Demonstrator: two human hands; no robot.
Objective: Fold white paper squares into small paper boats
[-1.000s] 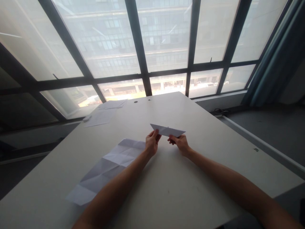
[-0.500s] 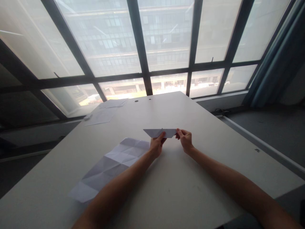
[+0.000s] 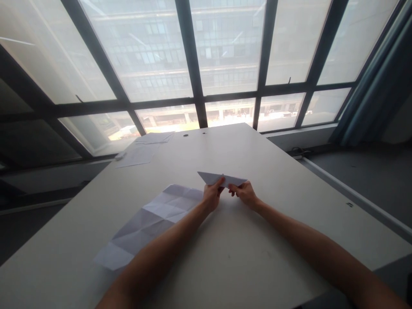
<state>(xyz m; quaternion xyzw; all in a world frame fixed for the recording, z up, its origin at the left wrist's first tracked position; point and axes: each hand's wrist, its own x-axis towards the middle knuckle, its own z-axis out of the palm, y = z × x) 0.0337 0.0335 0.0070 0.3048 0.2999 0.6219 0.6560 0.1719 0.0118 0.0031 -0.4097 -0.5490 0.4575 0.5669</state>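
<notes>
A folded white paper (image 3: pixel 210 177), long and pointed at its left end, is held above the table between both hands. My left hand (image 3: pixel 212 195) is closed on its lower middle, thumb pressed on the near face. At the lower right edge my right hand (image 3: pixel 245 193) pinches the same paper, with its thumb close to the left one. Left of the hands lies a larger creased paper sheet (image 3: pixel 144 223), marked by several fold lines and partly covered by my left forearm.
The white table (image 3: pixel 257 253) reaches toward tall windows (image 3: pixel 228 47). Flat paper sheets (image 3: pixel 138 154) lie at its far left, with a small whitish object (image 3: pixel 120 156) beside them. A blue curtain (image 3: pixel 363 94) hangs at the right.
My right hand has shifted left along the folded paper, from its right tip to the lower edge. The paper now tilts slightly down to the right. My left hand keeps its hold.
</notes>
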